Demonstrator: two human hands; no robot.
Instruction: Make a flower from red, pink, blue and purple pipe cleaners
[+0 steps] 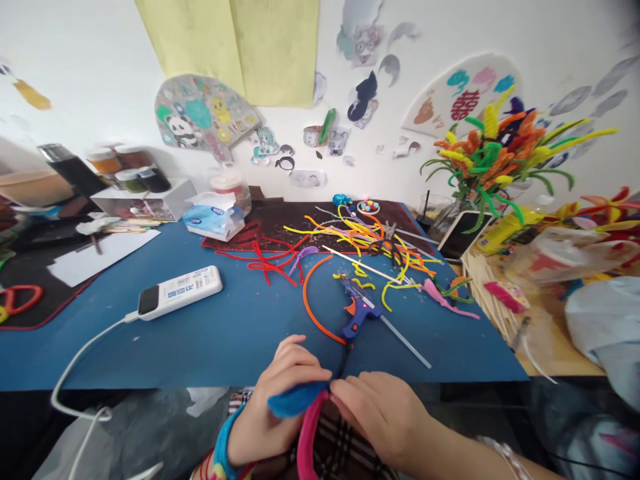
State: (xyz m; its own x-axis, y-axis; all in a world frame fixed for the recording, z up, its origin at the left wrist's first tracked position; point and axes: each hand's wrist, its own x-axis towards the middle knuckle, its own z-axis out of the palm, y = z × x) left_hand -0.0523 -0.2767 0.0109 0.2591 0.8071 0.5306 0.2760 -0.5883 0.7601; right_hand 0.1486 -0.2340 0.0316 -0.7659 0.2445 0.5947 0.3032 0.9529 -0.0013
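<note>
Just off the table's front edge, my left hand (pixel 280 393) is closed around a blue fuzzy petal shape (pixel 295 400). My right hand (pixel 383 407) pinches the same piece where the blue part meets a pink fuzzy strip (pixel 310 437), which hangs down between the hands. A thin dark stem runs up from the pinch toward an orange pipe cleaner (pixel 311 309) that curves on the table. Beyond the hands lies a blue glue gun (pixel 361 310) with a clear glue stick (pixel 406 341) at its rear.
On the blue table (pixel 225 347) lie a white power bank (pixel 180 291) with a cable, red pipe cleaners (pixel 265 261), yellow and orange ones (pixel 370 233), pliers (pixel 389 243) and a tissue pack (pixel 215 220). A pipe-cleaner bouquet (pixel 495 150) and a phone (pixel 464 235) stand right.
</note>
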